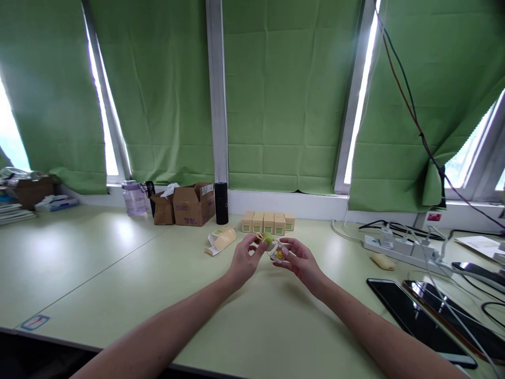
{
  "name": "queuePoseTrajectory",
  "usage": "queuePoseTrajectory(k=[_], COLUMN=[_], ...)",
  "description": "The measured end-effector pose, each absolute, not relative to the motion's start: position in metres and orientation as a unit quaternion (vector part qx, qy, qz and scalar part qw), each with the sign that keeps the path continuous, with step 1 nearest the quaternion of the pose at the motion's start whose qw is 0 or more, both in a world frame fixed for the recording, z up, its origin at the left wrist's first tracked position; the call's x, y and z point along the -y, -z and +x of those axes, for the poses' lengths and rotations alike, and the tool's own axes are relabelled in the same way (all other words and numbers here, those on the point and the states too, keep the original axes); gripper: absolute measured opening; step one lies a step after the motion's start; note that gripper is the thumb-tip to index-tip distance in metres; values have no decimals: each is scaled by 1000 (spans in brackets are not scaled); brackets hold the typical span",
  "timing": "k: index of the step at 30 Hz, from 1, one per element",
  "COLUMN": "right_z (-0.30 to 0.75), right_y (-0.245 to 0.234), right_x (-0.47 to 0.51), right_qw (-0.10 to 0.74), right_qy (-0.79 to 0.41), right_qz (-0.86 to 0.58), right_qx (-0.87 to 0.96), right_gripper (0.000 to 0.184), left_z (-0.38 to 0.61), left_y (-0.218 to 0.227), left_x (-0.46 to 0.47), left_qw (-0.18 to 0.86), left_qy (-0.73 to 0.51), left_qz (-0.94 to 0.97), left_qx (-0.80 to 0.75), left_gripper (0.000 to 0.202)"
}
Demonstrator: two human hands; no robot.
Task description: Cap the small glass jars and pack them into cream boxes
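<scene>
Both my hands are held together above the pale green table [118, 273]. My left hand [244, 260] pinches a small green cap [268, 239] at its fingertips. My right hand [302, 260] holds a small clear bottle [277, 252] with something yellow inside, just below the cap. The cap and bottle touch or nearly touch. An opened small beige carton [221, 241] lies on the table left of my hands. Behind my hands stands a row of several small beige boxes [268, 222] with green labels.
At the back left stand brown cardboard boxes [193, 204], a black cylinder [221, 203] and a clear purple jug [134, 197]. To the right lie a white power strip [402, 247] with cables, a small beige object [382, 261] and dark phones [418, 321]. Green blinds cover the windows.
</scene>
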State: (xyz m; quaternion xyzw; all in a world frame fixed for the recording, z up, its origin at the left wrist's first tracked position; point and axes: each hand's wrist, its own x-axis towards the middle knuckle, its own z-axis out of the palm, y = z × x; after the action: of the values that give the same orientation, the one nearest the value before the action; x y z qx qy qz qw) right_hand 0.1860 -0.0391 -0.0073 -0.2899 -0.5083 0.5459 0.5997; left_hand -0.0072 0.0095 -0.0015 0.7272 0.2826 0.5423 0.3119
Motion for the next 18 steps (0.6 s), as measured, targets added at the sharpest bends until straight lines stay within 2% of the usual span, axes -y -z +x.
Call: queuePoseTrajectory(k=[18], right_z=[186], right_y=[12], right_x=[37], right_qw=[593], right_qy=[-525], right_qz=[-293], right_qx=[536], right_gripper=[49], left_z=[-4], left_y=[0], left_x=[-3], left_qw=[292], left_qy=[-503], left_qz=[751], left_qx=[-313], left_gripper=[41])
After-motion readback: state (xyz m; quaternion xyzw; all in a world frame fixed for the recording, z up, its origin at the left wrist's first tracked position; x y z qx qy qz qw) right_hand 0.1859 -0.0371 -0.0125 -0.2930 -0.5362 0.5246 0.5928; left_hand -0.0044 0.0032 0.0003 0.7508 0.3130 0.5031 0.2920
